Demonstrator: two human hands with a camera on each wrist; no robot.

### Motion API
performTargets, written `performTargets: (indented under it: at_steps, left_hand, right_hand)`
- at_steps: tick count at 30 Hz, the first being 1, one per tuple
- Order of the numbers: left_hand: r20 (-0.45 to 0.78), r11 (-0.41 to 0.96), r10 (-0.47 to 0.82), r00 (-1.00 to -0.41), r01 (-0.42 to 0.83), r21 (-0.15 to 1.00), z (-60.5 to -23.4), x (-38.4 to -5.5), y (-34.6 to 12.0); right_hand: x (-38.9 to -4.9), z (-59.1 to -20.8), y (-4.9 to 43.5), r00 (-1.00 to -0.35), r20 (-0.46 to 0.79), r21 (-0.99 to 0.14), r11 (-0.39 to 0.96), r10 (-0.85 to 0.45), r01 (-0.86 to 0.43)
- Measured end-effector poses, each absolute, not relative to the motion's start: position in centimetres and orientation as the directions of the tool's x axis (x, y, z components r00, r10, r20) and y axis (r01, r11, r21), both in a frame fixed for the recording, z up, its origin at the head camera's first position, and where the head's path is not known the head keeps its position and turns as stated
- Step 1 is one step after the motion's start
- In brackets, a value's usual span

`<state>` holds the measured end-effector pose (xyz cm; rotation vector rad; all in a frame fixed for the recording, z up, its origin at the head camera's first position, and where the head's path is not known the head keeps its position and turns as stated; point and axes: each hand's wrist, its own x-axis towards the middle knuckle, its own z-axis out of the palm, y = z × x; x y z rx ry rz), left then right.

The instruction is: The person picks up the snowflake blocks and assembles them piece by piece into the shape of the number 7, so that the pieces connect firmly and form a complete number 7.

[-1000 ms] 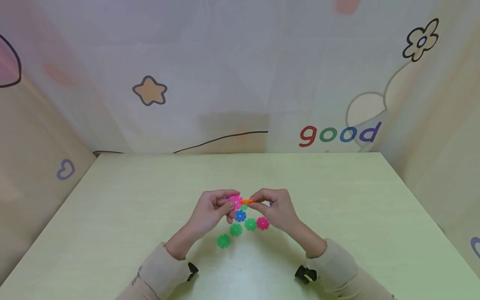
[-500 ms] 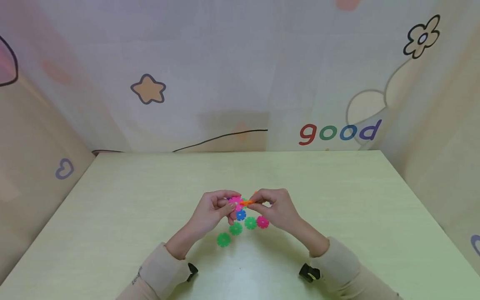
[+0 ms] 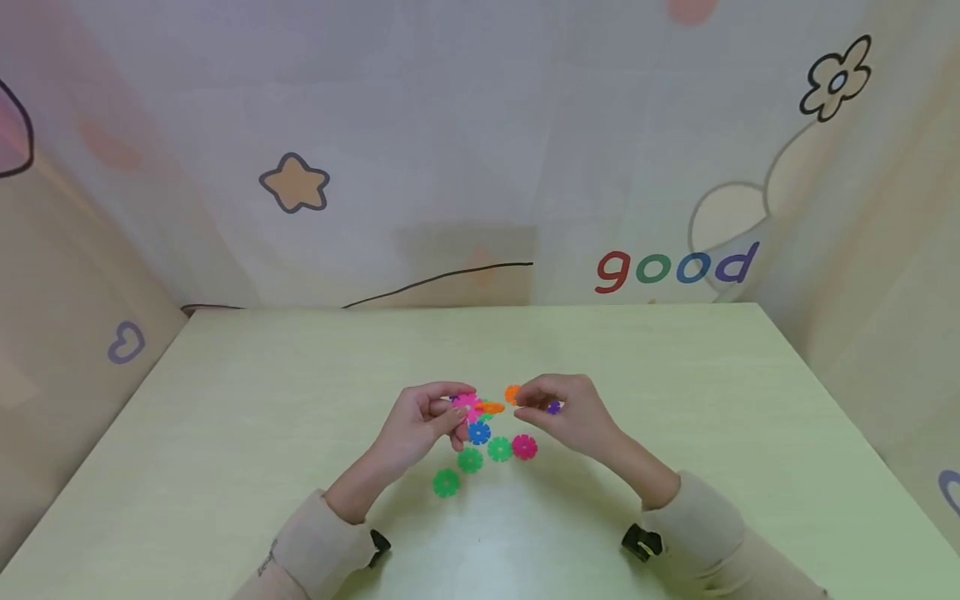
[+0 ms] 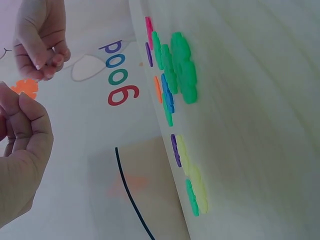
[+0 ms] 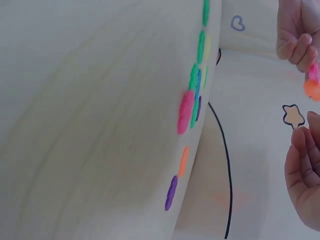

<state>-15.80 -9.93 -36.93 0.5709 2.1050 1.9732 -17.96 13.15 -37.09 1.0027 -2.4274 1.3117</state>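
My left hand (image 3: 420,421) pinches a pink snowflake disc (image 3: 468,406) between thumb and fingers, above the table. Joined to that disc's right edge, an orange snowflake disc (image 3: 491,407) sticks out nearly edge-on; the right wrist view shows this orange disc (image 5: 312,90) just below the pink one. My right hand (image 3: 577,412) stands a short gap to the right, thumb and fingers parted with nothing between them. In the left wrist view the right hand (image 4: 42,40) has loosely bent fingers, apart from the orange disc (image 4: 26,88).
Below the hands lie loose discs: blue (image 3: 479,432), several green (image 3: 446,482) and a deep pink one (image 3: 525,447). Another orange disc (image 3: 512,393) and a purple disc (image 3: 554,407) lie around the right hand. Yellow discs (image 4: 197,185) show in the left wrist view.
My right hand has let go of the orange disc and drawn back to the right. The orange disc stays on the pink one, which my left hand holds in nearly the same place.
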Motion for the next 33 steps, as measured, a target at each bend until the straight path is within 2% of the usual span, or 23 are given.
performTargets:
  at_steps: [7,11,21,33]
  left_hand:
    - [0.050,0.078,0.377,-0.925,0.086,0.993,-36.7,-15.6,-9.8]
    - [0.025,0.090,0.373,-0.928,0.063,0.994,-36.8,-15.6,-9.9]
    - [0.048,0.101,0.379,-0.924,0.092,0.991,-36.5,-15.4,-10.1]
    - [0.051,0.096,0.390,-0.919,0.096,0.991,-36.4,-15.5,-10.2]
  right_hand:
    - [-19.1,-37.7,14.6,-0.817,0.356,-0.663,0.493,-0.454,-0.563]
    - [-19.8,-38.0,15.3,-0.842,0.277,-0.689,0.516,-0.463,-0.509]
    - [-21.9,-38.9,16.9,-0.870,0.072,-0.685,0.610,-0.488,-0.398]
    - [-24.0,-40.5,18.2,-0.893,-0.061,-0.707,0.651,-0.446,-0.277]
